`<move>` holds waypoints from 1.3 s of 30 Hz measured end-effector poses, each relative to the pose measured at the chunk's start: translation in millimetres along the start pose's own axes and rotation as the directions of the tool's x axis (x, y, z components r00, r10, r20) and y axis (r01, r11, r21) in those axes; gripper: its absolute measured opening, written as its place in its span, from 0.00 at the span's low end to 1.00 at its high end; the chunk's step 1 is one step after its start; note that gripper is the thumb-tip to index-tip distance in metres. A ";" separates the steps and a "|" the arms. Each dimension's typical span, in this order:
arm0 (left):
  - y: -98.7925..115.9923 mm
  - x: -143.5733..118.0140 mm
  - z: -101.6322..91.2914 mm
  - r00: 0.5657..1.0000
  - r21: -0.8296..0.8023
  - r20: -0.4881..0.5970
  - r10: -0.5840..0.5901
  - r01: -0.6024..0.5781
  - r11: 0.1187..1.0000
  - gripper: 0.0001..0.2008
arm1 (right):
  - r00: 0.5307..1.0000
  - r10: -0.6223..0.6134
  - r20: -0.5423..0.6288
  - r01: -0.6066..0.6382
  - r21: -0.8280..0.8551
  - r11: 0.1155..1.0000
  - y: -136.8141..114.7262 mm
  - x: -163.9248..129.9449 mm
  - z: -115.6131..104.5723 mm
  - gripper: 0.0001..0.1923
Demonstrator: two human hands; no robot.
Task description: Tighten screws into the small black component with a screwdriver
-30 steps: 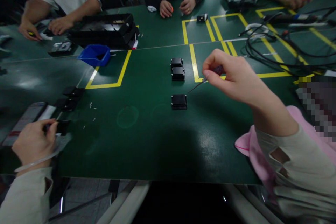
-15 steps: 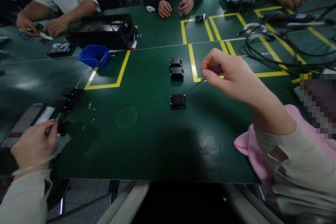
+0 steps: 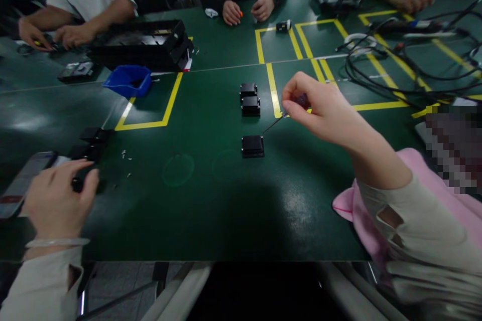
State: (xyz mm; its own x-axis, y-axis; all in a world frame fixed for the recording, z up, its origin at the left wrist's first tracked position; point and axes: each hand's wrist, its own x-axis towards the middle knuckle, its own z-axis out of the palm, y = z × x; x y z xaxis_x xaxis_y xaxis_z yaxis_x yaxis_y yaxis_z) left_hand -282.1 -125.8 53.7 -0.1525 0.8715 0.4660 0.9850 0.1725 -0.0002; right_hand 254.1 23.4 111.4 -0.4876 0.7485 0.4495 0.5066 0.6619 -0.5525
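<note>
Centrally, on a smooth green tabletop (image 3: 203, 220), one squat rectangular black block (image 3: 252, 145); just beyond, a close pair of matching blocks (image 3: 250, 105); at the nearer block's far right corner, the thin metal tip of a screwdriver (image 3: 275, 122), contact unclear; fingers of the right hand (image 3: 318, 108) clamped on its dark handle; at left, left hand (image 3: 58, 198) curled about a dark rounded piece (image 3: 78, 184), grip impossible to tell; beside it, tiny pale slivers (image 3: 123, 153); rightward, soft pink cloth (image 3: 358, 215).
</note>
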 end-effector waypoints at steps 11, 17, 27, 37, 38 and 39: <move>224.9 53.0 23.3 0.771 -0.618 0.162 0.615 -0.407 0.673 0.22 | 0.998 0.068 -0.006 -0.068 -0.069 0.995 -1.1 -0.8 19.5 0.05; 286.0 55.6 61.6 0.698 -0.709 0.209 0.685 -0.375 0.597 0.29 | 0.994 0.103 -0.024 -0.105 -0.077 0.992 -0.9 -2.5 24.8 0.07; 298.2 52.2 76.6 0.670 -0.769 0.250 0.699 -0.301 0.564 0.21 | 0.991 0.104 -0.084 -0.113 -0.110 0.988 -8.0 0.5 17.6 0.09; 310.3 40.7 71.7 0.650 -0.774 0.205 0.732 -0.350 0.528 0.22 | 0.987 0.081 -0.142 -0.107 -0.185 0.977 -10.6 -28.8 36.8 0.06; 310.5 40.4 70.8 0.651 -0.771 0.210 0.729 -0.348 0.533 0.22 | 0.986 0.078 -0.145 -0.106 -0.198 0.974 -10.7 -28.9 38.0 0.06; 310.7 40.1 70.0 0.653 -0.769 0.215 0.727 -0.346 0.538 0.22 | 0.986 0.077 -0.147 -0.107 -0.211 0.972 -10.7 -28.8 38.9 0.07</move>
State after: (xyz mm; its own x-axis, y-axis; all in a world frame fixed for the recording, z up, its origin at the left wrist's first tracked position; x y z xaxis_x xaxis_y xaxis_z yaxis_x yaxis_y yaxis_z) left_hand 12.2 -5.2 10.4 0.5990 0.7926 0.1139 0.6444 -0.5616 0.5190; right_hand 235.0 -6.8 77.1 -0.3377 0.7950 0.5040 0.6946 0.5718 -0.4365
